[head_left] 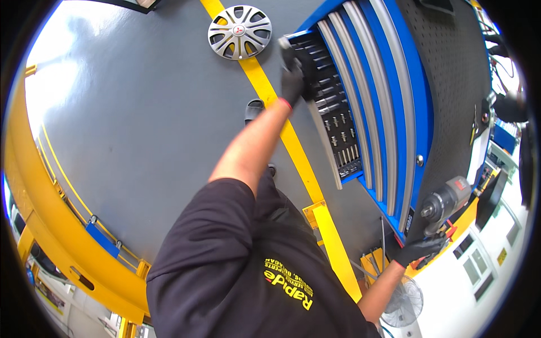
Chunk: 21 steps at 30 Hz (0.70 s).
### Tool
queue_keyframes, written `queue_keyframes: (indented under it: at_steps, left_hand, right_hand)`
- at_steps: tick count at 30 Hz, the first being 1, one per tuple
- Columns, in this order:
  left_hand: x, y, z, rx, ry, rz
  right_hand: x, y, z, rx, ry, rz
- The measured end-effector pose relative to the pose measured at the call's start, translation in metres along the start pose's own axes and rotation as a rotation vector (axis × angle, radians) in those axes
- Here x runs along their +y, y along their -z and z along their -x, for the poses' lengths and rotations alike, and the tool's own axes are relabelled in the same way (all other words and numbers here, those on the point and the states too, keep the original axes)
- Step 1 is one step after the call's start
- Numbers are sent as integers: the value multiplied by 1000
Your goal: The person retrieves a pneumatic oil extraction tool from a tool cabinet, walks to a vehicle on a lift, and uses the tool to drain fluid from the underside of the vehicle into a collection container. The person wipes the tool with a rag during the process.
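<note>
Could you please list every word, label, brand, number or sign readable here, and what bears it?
Wording described, not copied:
Dark shirt: yellow lettering, upside down, largest word legible.
Wheel cover: red central emblem.
Blue tool cabinet: pale marking low down, too small to read.
Impact wrench: reddish marking, too blurred to read.

Over there a silver hubcap (239, 31) lies on the yellow floor stripe (295, 155); a wire-caged fan (404, 302) sits well apart.
</note>
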State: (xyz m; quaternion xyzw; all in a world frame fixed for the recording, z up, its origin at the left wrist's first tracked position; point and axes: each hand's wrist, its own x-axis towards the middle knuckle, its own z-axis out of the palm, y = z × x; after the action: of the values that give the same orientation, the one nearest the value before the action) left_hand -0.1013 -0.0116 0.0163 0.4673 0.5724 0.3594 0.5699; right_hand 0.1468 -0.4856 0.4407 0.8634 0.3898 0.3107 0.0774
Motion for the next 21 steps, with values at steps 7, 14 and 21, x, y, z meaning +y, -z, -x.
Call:
queue_keyframes:
  at_steps: [7,14,21]
  left_hand:
    - [-14,13,-31,181,-143,-134]
    - [-62,-24,243,-170,191,105]
    - [-48,-12,230,-354,69,-23]
  right_hand:
    - [-30,13,-4,203,94,13]
    - [-205,0,85,6,108,-832]
    - [-327,-109,180,-677,-84,-801]
